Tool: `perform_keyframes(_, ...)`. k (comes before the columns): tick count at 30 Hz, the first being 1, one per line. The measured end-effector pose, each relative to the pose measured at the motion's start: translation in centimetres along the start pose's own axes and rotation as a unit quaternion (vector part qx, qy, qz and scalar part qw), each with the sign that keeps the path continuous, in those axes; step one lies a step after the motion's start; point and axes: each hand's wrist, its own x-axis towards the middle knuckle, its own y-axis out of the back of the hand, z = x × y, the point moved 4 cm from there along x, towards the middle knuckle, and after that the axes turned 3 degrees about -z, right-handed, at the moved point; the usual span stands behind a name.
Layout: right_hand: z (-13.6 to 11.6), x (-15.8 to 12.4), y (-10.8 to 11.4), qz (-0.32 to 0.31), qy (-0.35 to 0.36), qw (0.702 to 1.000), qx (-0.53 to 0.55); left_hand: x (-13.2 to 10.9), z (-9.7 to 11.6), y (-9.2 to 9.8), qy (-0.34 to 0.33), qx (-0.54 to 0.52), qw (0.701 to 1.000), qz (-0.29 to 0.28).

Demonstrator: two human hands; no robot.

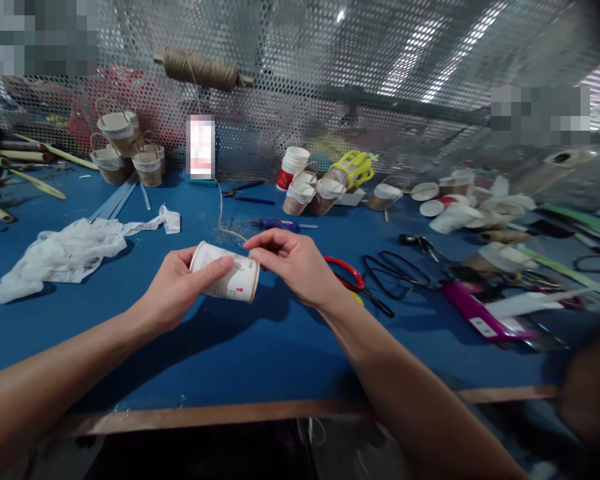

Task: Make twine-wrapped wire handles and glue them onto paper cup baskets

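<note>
A white printed paper cup point(236, 281) lies on its side in the air over the blue table, with my left hand point(183, 283) wrapped around it, thumb on top. My right hand point(295, 263) is closed in a pinch beside the cup's right end, fingertips at its edge. A thin strand of twine point(221, 212) runs across the table to those fingertips, which hide its end. It appears to come from the brown twine spool point(200, 69) hung on the mesh wall. Behind the hands lies a blue glue gun point(280, 225).
White lace point(70, 257) lies left, near glue sticks point(117, 199). Twine-covered cups point(325, 195) and stacked paper cups point(295, 163) stand behind. Red-handled scissors point(347, 270), black cable point(395, 267) and a purple power strip point(473, 310) lie right. A blurred phone screen point(201, 147) stands behind.
</note>
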Motion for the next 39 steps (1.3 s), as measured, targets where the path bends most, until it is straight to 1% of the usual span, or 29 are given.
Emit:
perform_keyframes(6, 0.1, 0.0, 0.1, 0.032, 0.0, 0.999, 0.015, -0.3, 0.4, 0.3, -0.082, 0.116, 0.99, 0.004)
perform_keyframes(9, 0.2, -0.1, 0.4, 0.064, -0.033, 0.997, 0.023, -0.7, 1.0, 0.3, -0.115, 0.169, 0.979, 0.017)
perform_keyframes(10, 0.2, -0.1, 0.6, 0.065, -0.05, 0.996, 0.03, -0.8, 1.1, 0.3, -0.125, 0.179, 0.976, 0.022)
perform_keyframes(12, 0.2, -0.2, 0.6, 0.035, -0.085, 0.994, 0.051, -0.9, 1.3, 0.3, -0.146, 0.193, 0.97, 0.031)
perform_keyframes(14, 0.1, -0.4, 0.4, -0.02, -0.112, 0.991, 0.076, -0.9, 1.4, 0.4, -0.162, 0.204, 0.965, 0.035)
perform_keyframes(16, -0.1, -0.6, 0.2, -0.061, -0.124, 0.985, 0.099, -0.8, 1.5, 0.5, -0.173, 0.219, 0.96, 0.036)
perform_keyframes(17, -0.1, -0.6, 0.1, -0.069, -0.126, 0.983, 0.11, -0.8, 1.5, 0.5, -0.179, 0.228, 0.956, 0.037)
perform_keyframes(20, -0.1, -0.7, 0.0, -0.067, -0.129, 0.981, 0.126, -0.7, 1.7, 0.6, -0.202, 0.263, 0.943, 0.028)
perform_keyframes(22, -0.1, -0.6, 0.0, -0.055, -0.124, 0.984, 0.113, -0.7, 1.7, 0.6, -0.218, 0.285, 0.933, 0.014)
perform_keyframes(24, -0.2, -0.6, 0.1, -0.042, -0.107, 0.99, 0.084, -0.6, 1.7, 0.5, -0.223, 0.293, 0.93, -0.004)
perform_keyframes(25, -0.3, -0.5, 0.1, -0.037, -0.095, 0.993, 0.066, -0.5, 1.6, 0.5, -0.215, 0.285, 0.934, -0.011)
perform_keyframes(27, -0.6, -0.5, 0.2, -0.03, -0.07, 0.997, 0.02, -0.1, 1.4, 0.5, -0.171, 0.237, 0.956, -0.02)
perform_keyframes(29, -0.9, -0.6, 0.3, -0.024, -0.049, 0.998, -0.037, 0.4, 1.0, 0.5, -0.101, 0.143, 0.984, -0.033)
perform_keyframes(30, -1.1, -0.7, 0.2, -0.023, -0.037, 0.997, -0.067, 0.7, 0.8, 0.5, -0.061, 0.089, 0.993, -0.043)
perform_keyframes(32, -1.4, -0.9, -0.2, -0.024, -0.007, 0.991, -0.129, 1.1, 0.5, 0.3, 0.009, -0.001, 0.998, -0.066)
perform_keyframes(34, -1.7, -1.2, -0.7, -0.027, 0.034, 0.981, -0.187, 1.4, 0.2, 0.3, 0.055, -0.042, 0.995, -0.069)
perform_keyframes(36, -1.9, -1.5, -1.3, -0.029, 0.074, 0.969, -0.233, 1.5, 0.1, 0.4, 0.068, -0.048, 0.995, -0.051)
perform_keyframes(39, -1.7, -1.8, -1.9, -0.034, 0.107, 0.958, -0.264, 1.5, 0.0, 0.7, 0.044, -0.042, 0.998, 0.001)
